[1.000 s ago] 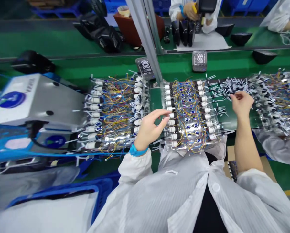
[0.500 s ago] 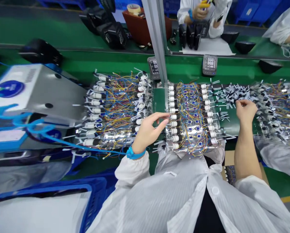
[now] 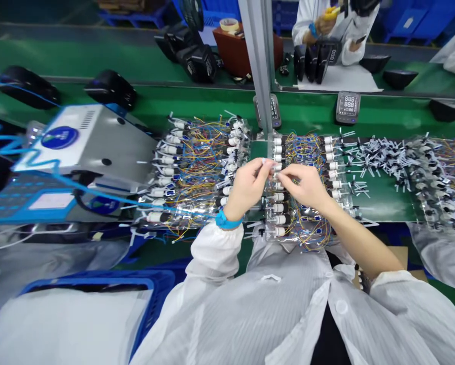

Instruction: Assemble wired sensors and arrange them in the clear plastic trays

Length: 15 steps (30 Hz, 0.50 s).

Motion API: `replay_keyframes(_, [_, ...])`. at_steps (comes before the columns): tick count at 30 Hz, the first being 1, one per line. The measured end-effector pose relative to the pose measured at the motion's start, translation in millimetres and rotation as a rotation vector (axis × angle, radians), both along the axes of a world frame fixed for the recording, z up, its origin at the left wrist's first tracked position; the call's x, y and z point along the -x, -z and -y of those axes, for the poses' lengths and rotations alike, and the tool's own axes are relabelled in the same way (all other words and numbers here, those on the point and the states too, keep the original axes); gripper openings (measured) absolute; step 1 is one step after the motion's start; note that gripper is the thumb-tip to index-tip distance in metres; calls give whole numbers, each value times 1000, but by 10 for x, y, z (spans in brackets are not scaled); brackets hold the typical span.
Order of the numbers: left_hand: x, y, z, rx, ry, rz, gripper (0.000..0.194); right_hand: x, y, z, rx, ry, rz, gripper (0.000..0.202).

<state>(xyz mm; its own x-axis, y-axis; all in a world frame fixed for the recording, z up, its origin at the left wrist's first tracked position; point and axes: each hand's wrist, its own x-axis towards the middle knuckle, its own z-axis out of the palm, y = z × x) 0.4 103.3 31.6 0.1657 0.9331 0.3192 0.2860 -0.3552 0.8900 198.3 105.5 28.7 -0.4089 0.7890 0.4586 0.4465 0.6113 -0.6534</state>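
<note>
My left hand (image 3: pixel 249 186) is closed in a pinch at the left row of small white-and-black cylinders (image 3: pixel 280 208). My right hand (image 3: pixel 305 186) is pinched too, its fingertips almost touching the left ones over the same row. Whatever lies between the fingers is too small and hidden to name. Thin yellow and blue wires with small blue boards (image 3: pixel 307 219) run between this row and a matching right row of white cylinders (image 3: pixel 336 185). To the right lies a pile of small pieces with white strips and dark ends (image 3: pixel 381 157).
Another wired batch (image 3: pixel 200 167) lies to the left, beside a grey-and-white machine (image 3: pixel 124 147) with a blue coiled hose. A metal post (image 3: pixel 257 66) rises ahead. Two display units (image 3: pixel 348 107) stand behind. Across the bench, a person's hand (image 3: pixel 325 25) holds a yellow-handled tool.
My right hand has left the pile and come over to the left row of cylinders, meeting my left hand. My left fingers have closed from a loose, parted pose. The view has shifted left.
</note>
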Motion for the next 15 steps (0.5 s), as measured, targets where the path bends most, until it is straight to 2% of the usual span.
replay_keyframes(2, [96,107,-84,75,-9,-10,38,-47,206,-114,31,-11,115,21])
replay_keyframes(4, [143,243,-136,117,15,-64,32,-51,440,-182,12,-80,309,23])
replay_keyframes(6, [138,394,-145,143,29,-124,25,-33,648,-209,-30,-140,476,25])
replay_keyframes(8, [99,546,-113,183,19,-143,23,-23,785,-208,-70,-132,543,19])
replay_keyframes(12, [10,789,2,250,-83,-29,22,-62,856,-164,-107,-94,475,15])
replay_keyframes(15, [-20,859,53,254,-156,77,22,-84,869,-129,-66,-96,295,17])
